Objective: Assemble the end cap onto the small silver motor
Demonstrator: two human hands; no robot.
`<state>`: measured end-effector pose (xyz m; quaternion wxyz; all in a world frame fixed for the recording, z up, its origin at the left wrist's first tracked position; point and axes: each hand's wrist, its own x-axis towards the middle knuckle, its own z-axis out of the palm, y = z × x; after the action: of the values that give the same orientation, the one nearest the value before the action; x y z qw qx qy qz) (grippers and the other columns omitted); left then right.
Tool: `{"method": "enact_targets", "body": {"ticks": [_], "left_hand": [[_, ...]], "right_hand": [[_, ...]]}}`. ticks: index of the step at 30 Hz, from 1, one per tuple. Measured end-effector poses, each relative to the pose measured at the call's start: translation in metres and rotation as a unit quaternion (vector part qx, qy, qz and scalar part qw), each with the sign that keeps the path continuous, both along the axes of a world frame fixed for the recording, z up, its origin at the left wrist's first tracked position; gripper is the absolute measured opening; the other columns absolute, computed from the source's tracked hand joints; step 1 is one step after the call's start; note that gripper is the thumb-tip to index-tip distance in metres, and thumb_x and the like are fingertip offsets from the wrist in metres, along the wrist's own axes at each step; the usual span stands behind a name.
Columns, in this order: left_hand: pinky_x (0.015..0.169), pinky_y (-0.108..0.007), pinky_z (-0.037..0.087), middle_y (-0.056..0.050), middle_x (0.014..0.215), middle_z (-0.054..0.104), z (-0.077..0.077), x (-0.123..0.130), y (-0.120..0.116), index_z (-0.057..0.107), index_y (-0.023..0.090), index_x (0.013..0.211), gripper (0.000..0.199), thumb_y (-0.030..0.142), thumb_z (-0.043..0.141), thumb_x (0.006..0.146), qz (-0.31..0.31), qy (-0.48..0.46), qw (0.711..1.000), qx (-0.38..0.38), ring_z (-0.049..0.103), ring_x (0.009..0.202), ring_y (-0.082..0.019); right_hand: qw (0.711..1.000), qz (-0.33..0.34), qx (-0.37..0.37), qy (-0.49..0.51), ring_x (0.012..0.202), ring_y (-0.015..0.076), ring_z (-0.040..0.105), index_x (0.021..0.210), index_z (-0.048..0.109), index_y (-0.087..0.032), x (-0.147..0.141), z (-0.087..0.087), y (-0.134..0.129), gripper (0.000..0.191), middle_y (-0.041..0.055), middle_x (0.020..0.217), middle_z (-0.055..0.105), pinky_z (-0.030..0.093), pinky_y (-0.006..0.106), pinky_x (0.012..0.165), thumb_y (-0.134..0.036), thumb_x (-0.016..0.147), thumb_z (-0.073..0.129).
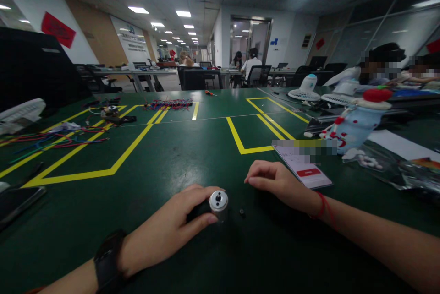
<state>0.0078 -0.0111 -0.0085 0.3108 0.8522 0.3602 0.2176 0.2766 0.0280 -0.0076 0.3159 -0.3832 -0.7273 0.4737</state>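
Observation:
A small silver motor stands upright on the green table, its round end with a dark centre facing up. My left hand holds it from the left, with the thumb at the near side and a finger at the far side. Just right of the motor lies a tiny dark round part, touched by neither hand. My right hand rests near the phone-like card, its fingers curled together; whether anything is between them is hidden.
Yellow tape outlines areas on the table. Coloured wires lie left, a wire bundle farther back. A dark phone is at left. A pale card, a blue cup and plastic bags sit at right. People sit beyond.

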Motion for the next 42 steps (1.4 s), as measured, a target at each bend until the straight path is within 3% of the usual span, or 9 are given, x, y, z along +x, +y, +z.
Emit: {"method": "enact_targets", "body": {"ticks": [4, 6, 11, 16, 22, 27, 30, 34, 42], "left_hand": [[0.086, -0.034, 0.044, -0.002, 0.112, 0.061, 0.003, 0.003, 0.000, 0.047, 0.033, 0.129, 0.035, 0.026, 0.053, 0.094, -0.006, -0.004, 1.000, -0.005, 0.056, 0.098, -0.021], [0.086, -0.035, 0.044, -0.002, 0.112, 0.061, 0.004, 0.004, 0.000, 0.048, 0.032, 0.128, 0.034, 0.026, 0.053, 0.094, -0.006, -0.001, 1.000, -0.005, 0.056, 0.097, -0.022], [0.081, -0.033, 0.044, -0.001, 0.106, 0.062, 0.003, 0.004, -0.001, 0.051, 0.031, 0.124, 0.030, 0.028, 0.054, 0.094, 0.000, 0.007, 1.000, 0.005, 0.056, 0.093, -0.021], [0.082, -0.033, 0.044, -0.002, 0.103, 0.062, 0.001, 0.003, -0.001, 0.050, 0.029, 0.123, 0.029, 0.027, 0.054, 0.094, -0.002, 0.008, 1.000, 0.012, 0.055, 0.095, -0.022], [0.081, -0.032, 0.043, -0.002, 0.102, 0.060, 0.002, 0.004, 0.000, 0.053, 0.026, 0.115, 0.021, 0.026, 0.054, 0.093, 0.000, 0.011, 1.000, 0.006, 0.055, 0.093, -0.021], [0.079, -0.031, 0.042, -0.001, 0.100, 0.060, 0.004, 0.005, 0.000, 0.055, 0.025, 0.107, 0.013, 0.026, 0.054, 0.094, -0.007, 0.014, 1.000, -0.003, 0.054, 0.090, -0.020], [0.079, -0.031, 0.042, -0.001, 0.101, 0.060, 0.005, 0.005, 0.000, 0.054, 0.026, 0.109, 0.015, 0.026, 0.054, 0.094, -0.010, 0.010, 1.000, -0.005, 0.054, 0.090, -0.020], [0.080, -0.030, 0.042, 0.000, 0.104, 0.060, 0.005, 0.004, 0.001, 0.052, 0.030, 0.117, 0.023, 0.026, 0.053, 0.095, -0.010, 0.006, 1.000, -0.010, 0.055, 0.091, -0.020], [0.083, -0.030, 0.042, 0.000, 0.107, 0.060, 0.007, 0.002, -0.001, 0.049, 0.032, 0.123, 0.029, 0.025, 0.053, 0.095, -0.013, 0.001, 1.000, -0.016, 0.054, 0.094, -0.019]], "right_hand": [[0.974, 0.111, 0.143, -0.138, 0.077, 0.0133, 0.054, 0.087, 0.071, -0.020, -0.007, 0.005, -0.012, 0.013, 0.0025, 0.092, 0.058, 0.043, 0.027, 0.068, -0.024, 0.074, 0.070], [0.971, 0.097, 0.166, -0.141, 0.077, 0.0127, 0.053, 0.087, 0.070, -0.020, -0.013, 0.006, -0.014, 0.012, 0.0023, 0.091, 0.058, 0.043, 0.027, 0.068, -0.022, 0.076, 0.068], [0.984, -0.024, 0.174, -0.039, 0.066, 0.0096, 0.048, 0.091, 0.067, -0.019, -0.038, 0.017, -0.018, 0.014, 0.0014, 0.088, 0.055, 0.040, 0.023, 0.058, -0.029, 0.083, 0.063], [0.975, 0.034, 0.203, -0.086, 0.078, 0.0120, 0.053, 0.091, 0.069, -0.022, -0.053, 0.033, -0.030, 0.012, 0.0011, 0.091, 0.056, 0.042, 0.025, 0.069, -0.022, 0.081, 0.064], [0.978, -0.009, 0.191, -0.082, 0.069, 0.0099, 0.049, 0.090, 0.067, -0.020, -0.051, 0.030, -0.031, 0.011, 0.0003, 0.088, 0.055, 0.040, 0.024, 0.061, -0.021, 0.081, 0.063], [0.982, 0.017, 0.157, -0.099, 0.067, 0.0092, 0.048, 0.091, 0.067, -0.021, -0.051, 0.029, -0.028, 0.012, -0.0001, 0.090, 0.056, 0.039, 0.023, 0.059, -0.021, 0.081, 0.061], [0.992, -0.006, 0.103, -0.066, 0.067, 0.0094, 0.048, 0.096, 0.063, -0.020, -0.048, 0.027, -0.025, 0.016, 0.0002, 0.089, 0.055, 0.039, 0.022, 0.058, -0.025, 0.080, 0.063], [0.995, -0.082, 0.010, -0.048, 0.060, 0.0095, 0.046, 0.095, 0.054, -0.018, -0.033, 0.019, -0.016, 0.017, -0.0035, 0.069, 0.049, 0.037, 0.022, 0.053, -0.027, 0.082, 0.060], [0.965, 0.050, 0.137, -0.216, 0.064, 0.0102, 0.051, 0.083, 0.059, -0.018, -0.009, 0.006, -0.009, 0.005, -0.0006, 0.079, 0.058, 0.039, 0.022, 0.056, -0.018, 0.078, 0.060]]}}
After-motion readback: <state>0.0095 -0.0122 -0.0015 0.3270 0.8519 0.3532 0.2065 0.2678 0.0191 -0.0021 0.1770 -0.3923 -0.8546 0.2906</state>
